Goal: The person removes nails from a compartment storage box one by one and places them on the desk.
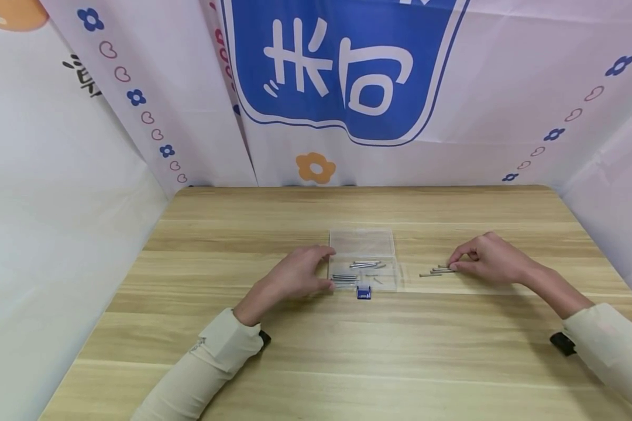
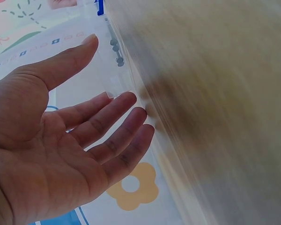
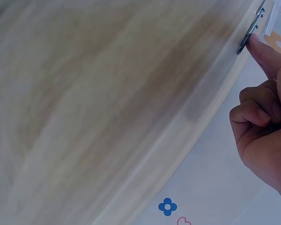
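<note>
A clear plastic box [image 1: 397,275] lies with its lid [image 1: 361,241] folded back on the wooden table. Metal nails [image 1: 344,278] lie in its compartments, some in the front left one, others behind and to the right. A blue latch [image 1: 364,292] sits at its front edge. My left hand [image 1: 298,272] rests along the box's left side, thumb near the front corner, with the fingers [image 2: 117,136] extended. Right of the box, several loose nails [image 1: 430,275] lie on the table. My right hand [image 1: 490,260] pinches at their right end with thumb and index finger; its other fingers [image 3: 260,108] are curled.
The wooden table [image 1: 316,351] reaches back to a printed cloth [image 1: 442,164] with a blue sign and flowers. White cloth walls [image 1: 58,204] stand at both sides. Dark straps [image 1: 562,344] show below both sleeves.
</note>
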Demonstrator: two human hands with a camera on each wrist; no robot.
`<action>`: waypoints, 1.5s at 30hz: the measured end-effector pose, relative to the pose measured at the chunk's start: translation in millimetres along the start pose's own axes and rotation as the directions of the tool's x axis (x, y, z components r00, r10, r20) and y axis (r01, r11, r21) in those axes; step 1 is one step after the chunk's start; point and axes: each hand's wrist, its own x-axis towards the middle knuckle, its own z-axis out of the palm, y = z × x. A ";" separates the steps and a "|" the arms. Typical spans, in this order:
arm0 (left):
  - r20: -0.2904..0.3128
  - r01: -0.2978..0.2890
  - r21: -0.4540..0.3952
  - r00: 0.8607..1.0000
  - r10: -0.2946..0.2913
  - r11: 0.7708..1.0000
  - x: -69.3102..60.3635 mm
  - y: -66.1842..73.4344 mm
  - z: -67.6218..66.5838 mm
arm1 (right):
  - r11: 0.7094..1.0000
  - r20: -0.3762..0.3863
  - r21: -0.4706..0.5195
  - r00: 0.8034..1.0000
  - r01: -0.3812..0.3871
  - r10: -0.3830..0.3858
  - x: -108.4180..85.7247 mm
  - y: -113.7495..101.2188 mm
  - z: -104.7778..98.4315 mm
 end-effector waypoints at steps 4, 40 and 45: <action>0.001 0.007 -0.006 1.000 -0.007 1.000 -0.5 0.9 -0.1 | 1.000 -0.009 0.004 1.000 0.005 -0.005 0.7 -1.1 0.3; -0.004 0.002 0.006 1.000 -0.002 1.000 -2.2 0.8 -0.2 | 0.989 -0.029 0.088 0.993 0.117 -0.115 68.0 -70.4 20.8; -0.006 -0.009 0.016 1.000 0.009 1.000 -1.1 0.5 -0.3 | 0.988 -0.022 0.075 0.991 0.134 -0.132 73.7 -75.5 26.3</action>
